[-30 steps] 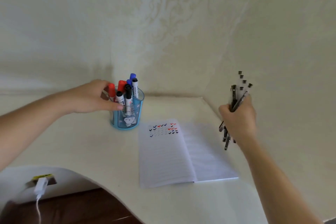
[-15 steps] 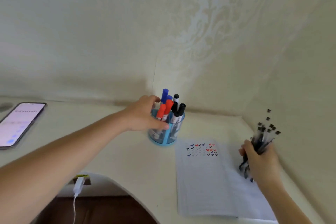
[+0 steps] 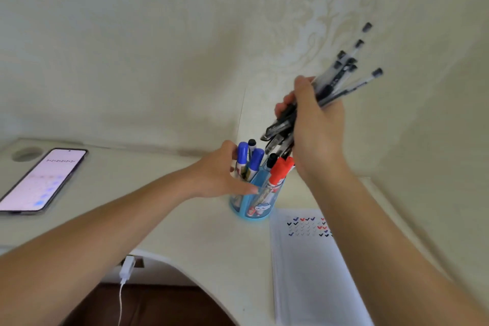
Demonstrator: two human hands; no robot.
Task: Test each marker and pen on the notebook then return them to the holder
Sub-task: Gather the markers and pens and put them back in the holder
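Observation:
A clear blue holder [image 3: 255,200] stands on the white desk with several red, blue and black markers [image 3: 276,173] in it. My left hand [image 3: 219,171] grips the holder's left side. My right hand [image 3: 316,127] is closed around a bundle of several black pens [image 3: 338,79], tilted with the tips pointing down at the holder's mouth, just above the markers. An open notebook [image 3: 312,267] lies to the right of the holder, with rows of small black, red and blue check marks [image 3: 308,226] at the top of its page.
A phone [image 3: 39,180] with a lit screen lies at the desk's left, next to a round hole [image 3: 26,153]. A white charger plug and cable [image 3: 126,271] hang at the desk's curved front cut-out. Walls close in behind and to the right.
My right hand has lifted the pen bundle from beside the notebook up and left to just over the holder. My left hand stays on the holder. The view has shifted left.

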